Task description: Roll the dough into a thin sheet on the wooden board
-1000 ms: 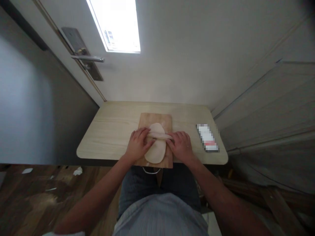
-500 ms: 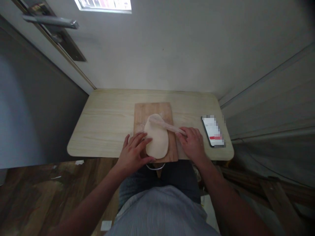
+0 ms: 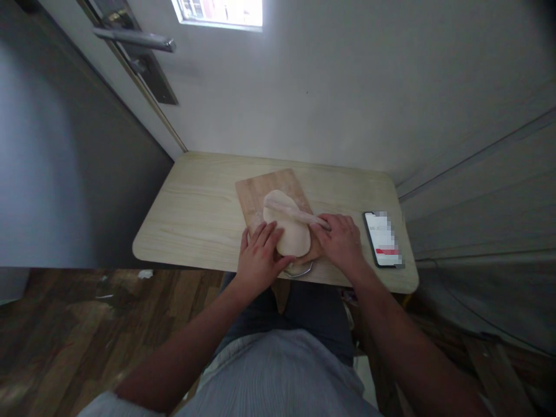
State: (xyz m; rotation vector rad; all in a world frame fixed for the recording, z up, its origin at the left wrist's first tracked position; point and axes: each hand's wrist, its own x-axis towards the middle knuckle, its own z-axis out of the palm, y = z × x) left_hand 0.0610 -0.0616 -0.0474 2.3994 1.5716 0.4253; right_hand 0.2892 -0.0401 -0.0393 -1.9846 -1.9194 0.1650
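A flat oval of dough (image 3: pixel 293 236) lies on a wooden cutting board (image 3: pixel 254 191), which sits askew on the table. My right hand (image 3: pixel 341 238) is wrapped round one end of a thin rolling pin (image 3: pixel 299 214). The pin's other end lies across the upper part of the dough. My left hand (image 3: pixel 262 255) rests at the dough's lower left edge with its fingers spread, fingertips touching the dough and the board. Part of the dough's left edge is hidden under those fingers.
A phone (image 3: pixel 384 240) with a lit screen lies on the pale wooden table (image 3: pixel 186 214), right of my right hand. Behind the table stands a white door with a metal handle (image 3: pixel 134 39). A metal loop handle (image 3: pixel 299 270) shows at the board's near end.
The board and dough have turned counterclockwise, the near end swinging right. My left hand has shifted right with them, while my right hand still holds the rolling pin. The view has shifted a little.
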